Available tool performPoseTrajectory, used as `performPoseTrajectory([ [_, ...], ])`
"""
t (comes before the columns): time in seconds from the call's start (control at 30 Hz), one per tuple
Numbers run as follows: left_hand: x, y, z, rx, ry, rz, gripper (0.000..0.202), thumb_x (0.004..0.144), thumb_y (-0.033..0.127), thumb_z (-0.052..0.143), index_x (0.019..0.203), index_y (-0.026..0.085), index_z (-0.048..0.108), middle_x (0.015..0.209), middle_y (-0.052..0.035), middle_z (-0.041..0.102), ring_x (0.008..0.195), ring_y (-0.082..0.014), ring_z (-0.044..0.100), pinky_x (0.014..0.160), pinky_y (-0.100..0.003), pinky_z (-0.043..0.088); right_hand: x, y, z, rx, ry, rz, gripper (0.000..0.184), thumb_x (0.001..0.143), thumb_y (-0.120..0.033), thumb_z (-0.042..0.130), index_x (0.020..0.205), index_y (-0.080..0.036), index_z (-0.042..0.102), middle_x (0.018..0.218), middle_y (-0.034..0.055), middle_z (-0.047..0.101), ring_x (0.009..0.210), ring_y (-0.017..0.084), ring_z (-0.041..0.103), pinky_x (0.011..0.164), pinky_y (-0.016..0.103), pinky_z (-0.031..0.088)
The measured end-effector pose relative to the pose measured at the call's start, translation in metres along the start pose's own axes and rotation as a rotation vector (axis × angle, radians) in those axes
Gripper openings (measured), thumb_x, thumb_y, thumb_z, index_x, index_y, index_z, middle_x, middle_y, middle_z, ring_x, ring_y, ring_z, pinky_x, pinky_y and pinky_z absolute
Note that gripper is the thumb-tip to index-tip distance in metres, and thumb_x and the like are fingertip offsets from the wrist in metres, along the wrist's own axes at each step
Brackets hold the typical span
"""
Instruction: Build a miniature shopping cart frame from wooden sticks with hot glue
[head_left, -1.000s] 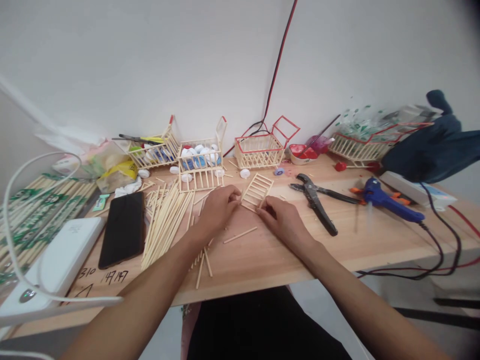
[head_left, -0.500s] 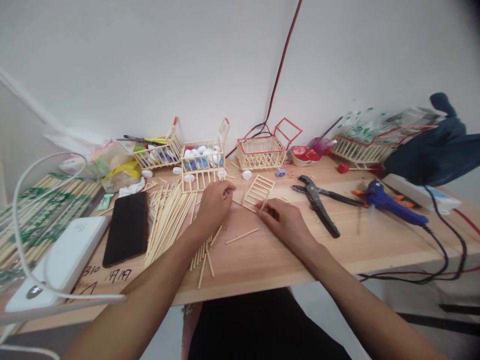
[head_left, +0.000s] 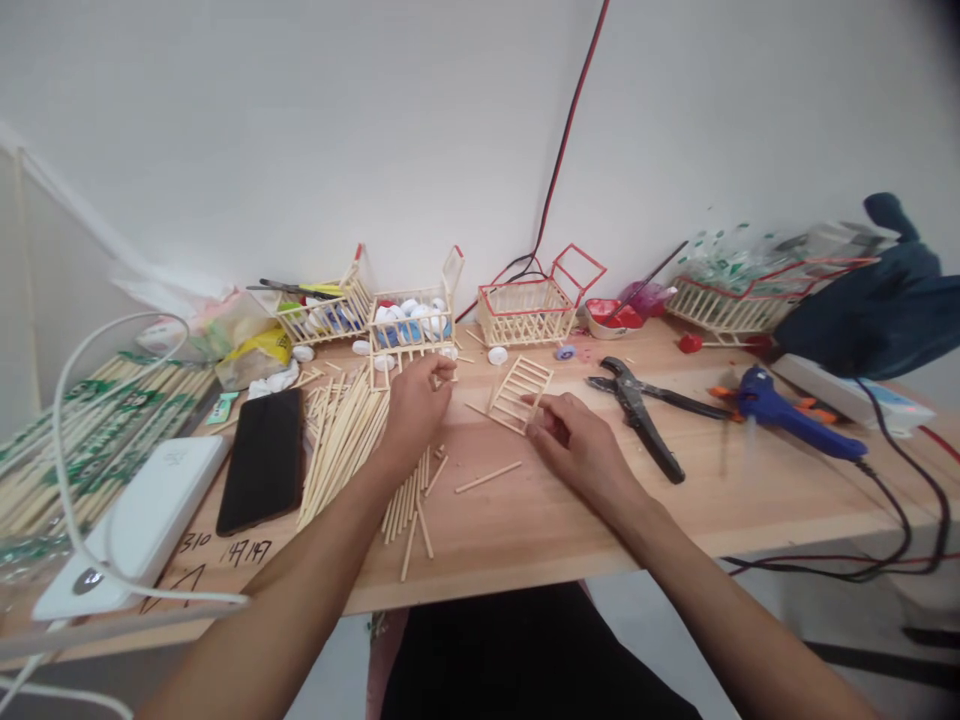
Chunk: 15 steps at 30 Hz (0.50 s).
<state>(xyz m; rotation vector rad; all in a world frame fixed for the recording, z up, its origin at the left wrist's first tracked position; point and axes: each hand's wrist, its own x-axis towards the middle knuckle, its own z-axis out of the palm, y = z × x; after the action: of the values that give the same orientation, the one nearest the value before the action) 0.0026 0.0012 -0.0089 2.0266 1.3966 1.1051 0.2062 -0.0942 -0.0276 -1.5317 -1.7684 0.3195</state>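
A small ladder-like frame of wooden sticks (head_left: 513,391) stands tilted on the table. My right hand (head_left: 576,437) grips its right edge between thumb and fingers. To the left, my left hand (head_left: 416,405) hovers over the stick pile with its fingertips pinched together; whatever is in the pinch is too small to make out. Under and beside that wrist lie many thin wooden sticks (head_left: 341,450), some long and some cut short. One loose short stick (head_left: 487,477) rests between the hands.
Behind stand miniature stick carts, one red-rimmed (head_left: 525,312) and one filled with white and blue wheels (head_left: 410,322). Pliers (head_left: 637,415) and a blue glue gun (head_left: 799,415) lie right, near a red paint dish (head_left: 611,318). A phone (head_left: 261,460) and white power bank (head_left: 135,525) lie left.
My left hand has drawn a little to the left, away from the stick frame. My right hand stays at the frame, which has tilted slightly. The whole view has shifted a little.
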Motion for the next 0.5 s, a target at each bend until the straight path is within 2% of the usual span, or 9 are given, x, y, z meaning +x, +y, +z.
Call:
performPoseTrajectory([
  [0.13,0.004,0.001,-0.01,-0.004,0.057,-0.041,0.044,0.063,-0.004,0.044,0.094,0.016,0.068,0.088,-0.0016,0.07,0.074,-0.0144,0.059,0.072,-0.026,0.045,-0.001,0.005,-0.001,-0.03,0.03,0.008,0.03,0.086,-0.017,0.048,0.111,-0.017,0.063,0.073,0.0008,0.048,0.067,0.016,0.05,0.063,0.029,0.041],
  [0.27,0.006,-0.001,-0.012,0.068,0.073,-0.033,0.045,0.06,-0.004,0.044,0.091,0.016,0.07,0.081,-0.0007,0.066,0.069,-0.0148,0.056,0.068,-0.027,0.044,-0.001,0.008,-0.001,-0.047,0.046,0.019,0.028,0.083,-0.014,0.048,0.106,-0.017,0.064,0.074,0.0013,0.05,0.066,0.016,0.049,0.061,0.029,0.04],
  [0.5,0.008,-0.007,-0.006,0.039,0.059,0.004,0.037,0.071,-0.002,0.043,0.086,0.015,0.072,0.085,-0.0033,0.07,0.073,-0.0143,0.06,0.075,-0.026,0.046,0.0,0.013,-0.002,-0.041,0.121,0.01,0.031,0.081,-0.013,0.049,0.106,-0.019,0.065,0.082,0.0033,0.057,0.069,0.016,0.051,0.065,0.029,0.042],
])
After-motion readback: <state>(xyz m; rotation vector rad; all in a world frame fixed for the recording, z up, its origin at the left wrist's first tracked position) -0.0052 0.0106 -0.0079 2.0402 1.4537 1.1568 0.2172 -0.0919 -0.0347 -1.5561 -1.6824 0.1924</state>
